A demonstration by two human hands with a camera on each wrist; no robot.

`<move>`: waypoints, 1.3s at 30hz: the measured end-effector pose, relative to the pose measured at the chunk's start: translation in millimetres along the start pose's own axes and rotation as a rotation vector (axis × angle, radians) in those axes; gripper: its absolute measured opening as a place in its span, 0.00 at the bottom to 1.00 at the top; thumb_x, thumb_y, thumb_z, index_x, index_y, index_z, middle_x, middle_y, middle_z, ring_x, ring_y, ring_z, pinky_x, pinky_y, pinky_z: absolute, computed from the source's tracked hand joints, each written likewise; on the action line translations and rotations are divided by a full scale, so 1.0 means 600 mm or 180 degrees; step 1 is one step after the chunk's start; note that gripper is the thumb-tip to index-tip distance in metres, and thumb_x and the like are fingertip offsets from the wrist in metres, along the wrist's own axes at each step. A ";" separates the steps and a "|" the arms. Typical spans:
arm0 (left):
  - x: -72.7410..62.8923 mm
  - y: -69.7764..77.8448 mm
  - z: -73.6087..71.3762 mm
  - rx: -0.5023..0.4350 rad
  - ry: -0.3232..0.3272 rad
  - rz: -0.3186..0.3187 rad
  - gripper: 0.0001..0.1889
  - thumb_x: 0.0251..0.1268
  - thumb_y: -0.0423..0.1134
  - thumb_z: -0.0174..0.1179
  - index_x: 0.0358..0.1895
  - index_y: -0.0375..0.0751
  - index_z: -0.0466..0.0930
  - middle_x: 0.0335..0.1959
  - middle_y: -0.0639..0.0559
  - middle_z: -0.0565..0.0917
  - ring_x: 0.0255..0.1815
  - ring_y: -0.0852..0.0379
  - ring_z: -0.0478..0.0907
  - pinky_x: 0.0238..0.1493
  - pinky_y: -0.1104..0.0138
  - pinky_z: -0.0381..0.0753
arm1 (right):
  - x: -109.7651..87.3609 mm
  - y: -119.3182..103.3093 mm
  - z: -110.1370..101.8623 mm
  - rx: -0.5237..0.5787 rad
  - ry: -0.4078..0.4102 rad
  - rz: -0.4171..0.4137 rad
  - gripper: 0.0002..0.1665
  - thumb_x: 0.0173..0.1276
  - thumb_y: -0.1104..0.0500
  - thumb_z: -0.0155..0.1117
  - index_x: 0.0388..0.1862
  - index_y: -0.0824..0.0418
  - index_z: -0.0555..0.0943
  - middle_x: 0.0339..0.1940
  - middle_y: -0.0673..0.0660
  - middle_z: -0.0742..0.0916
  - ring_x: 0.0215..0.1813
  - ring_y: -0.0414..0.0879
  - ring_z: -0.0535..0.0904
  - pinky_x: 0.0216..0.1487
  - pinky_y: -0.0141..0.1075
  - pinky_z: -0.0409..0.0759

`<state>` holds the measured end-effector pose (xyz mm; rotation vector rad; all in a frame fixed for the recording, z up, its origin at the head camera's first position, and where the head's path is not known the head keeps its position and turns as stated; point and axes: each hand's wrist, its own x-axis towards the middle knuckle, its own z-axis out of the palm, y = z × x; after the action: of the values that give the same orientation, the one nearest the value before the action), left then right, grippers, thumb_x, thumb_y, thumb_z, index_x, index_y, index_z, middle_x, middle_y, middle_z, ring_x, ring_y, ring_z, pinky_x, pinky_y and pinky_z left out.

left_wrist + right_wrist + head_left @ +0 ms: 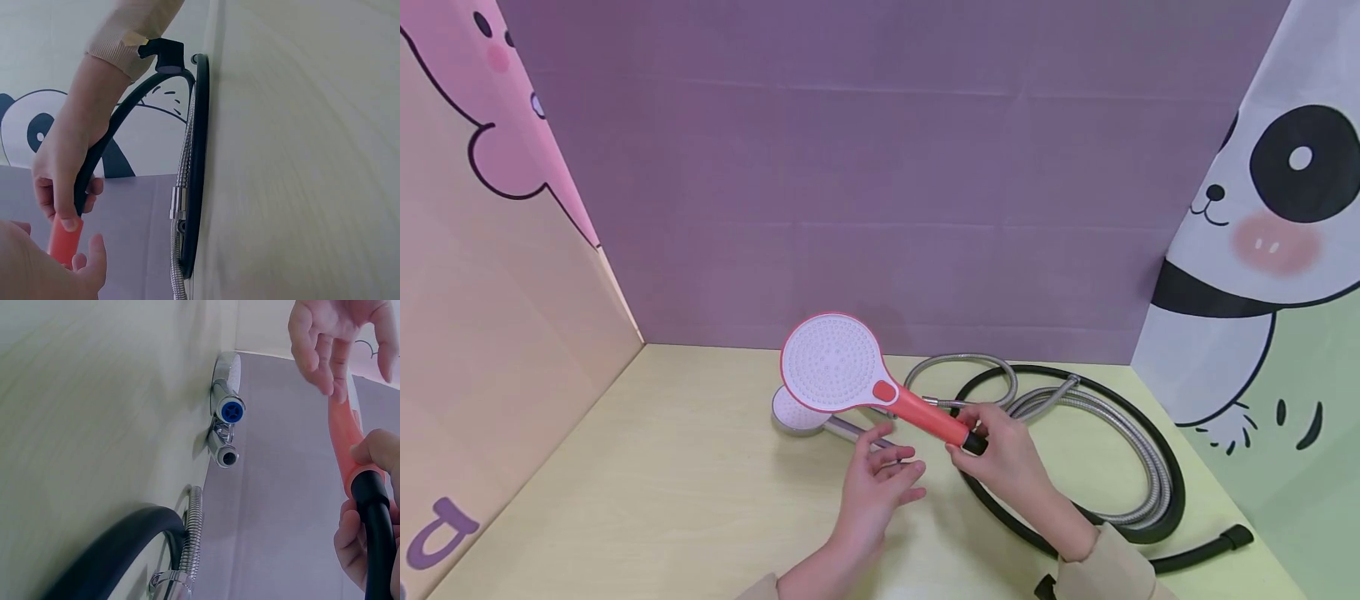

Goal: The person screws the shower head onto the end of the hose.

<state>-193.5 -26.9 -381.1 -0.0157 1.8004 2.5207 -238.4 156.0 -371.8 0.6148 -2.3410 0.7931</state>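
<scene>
Above the table, my right hand (1003, 454) grips a red shower head (928, 417) by the lower end of its handle, where a black hose (375, 531) meets it. The head's round white spray face, tilted up to the left, shows in the head view. My left hand (880, 492) is just below the handle, its fingers loosely bent and holding nothing. From the right wrist, the thumb lies on the red handle end and the fingers are around the joint with the hose. How far the hose is seated is hidden by the fingers.
A chrome shower head (799, 414) lies on the table behind my left hand. To the right are a coiled silver metal hose (1153, 467) and loops of black hose (1176, 492). A purple backdrop (895, 208) stands at the table's far edge, with printed panels either side.
</scene>
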 end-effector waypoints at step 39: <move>0.047 0.123 -0.157 0.1457 -0.0407 0.0088 0.31 0.56 0.31 0.65 0.63 0.41 0.63 0.50 0.42 0.77 0.48 0.52 0.77 0.47 0.69 0.79 | -0.072 -0.001 0.021 -0.0082 -0.1071 -0.0667 0.21 0.39 0.59 0.75 0.33 0.53 0.76 0.28 0.42 0.80 0.29 0.30 0.71 0.29 0.21 0.71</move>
<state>-226.2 -138.9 -342.9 0.1814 2.2799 2.0109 -211.9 157.3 -408.1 1.0312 -2.5235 0.5998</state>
